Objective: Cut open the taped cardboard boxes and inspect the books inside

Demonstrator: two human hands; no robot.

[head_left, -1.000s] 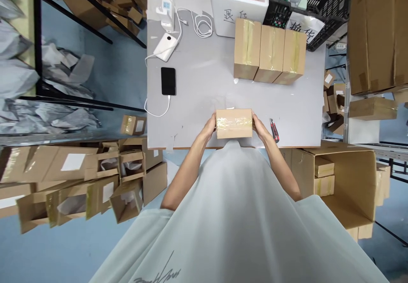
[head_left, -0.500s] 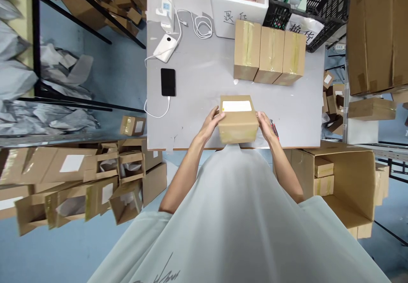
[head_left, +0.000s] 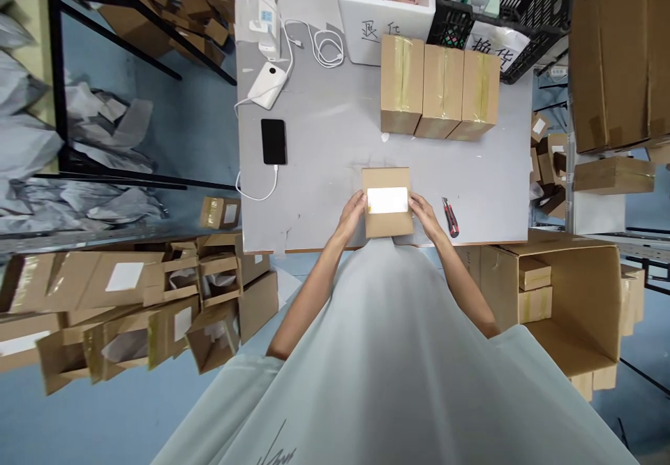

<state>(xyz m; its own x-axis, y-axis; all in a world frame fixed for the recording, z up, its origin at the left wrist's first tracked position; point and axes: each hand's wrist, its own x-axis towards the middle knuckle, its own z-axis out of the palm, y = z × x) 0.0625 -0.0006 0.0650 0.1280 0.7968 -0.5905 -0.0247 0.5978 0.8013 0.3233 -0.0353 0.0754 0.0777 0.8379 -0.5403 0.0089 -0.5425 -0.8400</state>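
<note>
A small cardboard box with a white label on its upward face is at the table's front edge, close to my shirt. My left hand grips its left side, and my right hand presses against the right side, so the box is held between both. To the right of my right hand lies a red and black utility knife. Three taped cardboard boxes stand in a row farther back on the table.
On the left of the grey table are a black phone, a white power bank and cables. A white bin and a black crate stand at the back. A large open carton sits lower right; several open boxes lie left.
The box has been tilted so its labelled face now points up at me, and its taped front side no longer shows. My hands moved slightly closer together, uncovering the utility knife.
</note>
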